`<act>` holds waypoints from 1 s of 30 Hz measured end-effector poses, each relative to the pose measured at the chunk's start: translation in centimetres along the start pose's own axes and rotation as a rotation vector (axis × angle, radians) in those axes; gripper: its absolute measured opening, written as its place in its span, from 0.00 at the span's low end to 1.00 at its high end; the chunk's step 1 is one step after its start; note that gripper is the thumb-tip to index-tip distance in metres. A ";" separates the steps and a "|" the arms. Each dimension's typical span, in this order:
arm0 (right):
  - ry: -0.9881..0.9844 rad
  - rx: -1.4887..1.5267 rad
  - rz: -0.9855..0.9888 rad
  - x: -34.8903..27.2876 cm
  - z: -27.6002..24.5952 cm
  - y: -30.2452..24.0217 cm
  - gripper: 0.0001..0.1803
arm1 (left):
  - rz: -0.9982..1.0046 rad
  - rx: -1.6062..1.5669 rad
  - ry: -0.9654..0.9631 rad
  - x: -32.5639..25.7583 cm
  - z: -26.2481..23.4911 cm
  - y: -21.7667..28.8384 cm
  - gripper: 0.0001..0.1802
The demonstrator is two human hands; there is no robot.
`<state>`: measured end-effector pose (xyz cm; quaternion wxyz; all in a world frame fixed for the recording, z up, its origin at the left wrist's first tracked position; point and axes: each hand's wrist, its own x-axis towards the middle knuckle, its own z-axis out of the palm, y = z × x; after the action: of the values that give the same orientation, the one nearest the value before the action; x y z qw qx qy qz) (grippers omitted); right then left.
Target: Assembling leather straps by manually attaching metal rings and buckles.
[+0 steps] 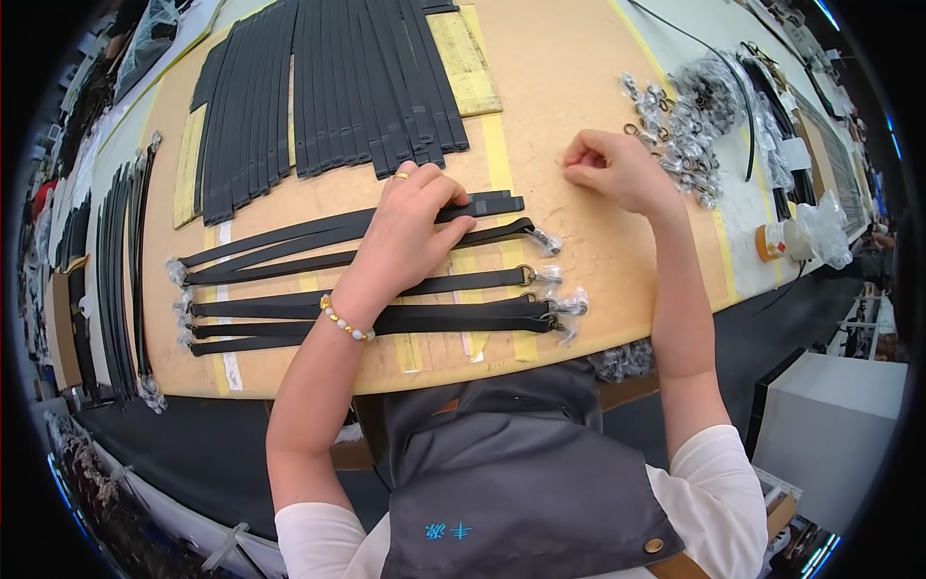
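My left hand [415,217] lies over the far strap of the near group, its thumb and fingers closed around the black strap [499,204] close to the right end. That end has no hook on it. Below the wrist, several more black straps [463,317] run left to right, with metal hooks [550,321] in clear plastic wrap at their ends. To the right, my right hand [617,172] hovers over the board with fingers curled and pressed together; anything between them is hidden. It is near a pile of plastic-wrapped metal hooks [690,174].
Many flat black straps [371,87] lie side by side at the far side of the tan tabletop [598,261]. More straps [121,280] hang lengthwise at the left. A bottle with an orange label [775,241] stands at the right edge, beside a black cable [749,125].
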<state>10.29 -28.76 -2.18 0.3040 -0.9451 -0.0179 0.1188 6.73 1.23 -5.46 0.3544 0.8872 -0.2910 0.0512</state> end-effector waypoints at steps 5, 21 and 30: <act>-0.037 0.134 -0.199 -0.9 1.6 -1.1 0.14 | -0.044 -0.032 -0.029 0.1 0.2 0.0 0.11; -0.285 0.824 -0.230 -1.3 2.1 -2.0 0.14 | -0.173 -0.431 -0.004 0.1 -2.9 0.5 0.08; -0.497 1.329 -0.322 -1.9 4.8 -3.6 0.15 | -0.148 -0.692 0.065 -0.1 -2.6 0.7 0.12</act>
<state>7.44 -23.24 -3.48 0.8145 -0.4918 -0.1492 0.2694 6.54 2.53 -3.14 0.6457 0.7313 -0.2145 -0.0482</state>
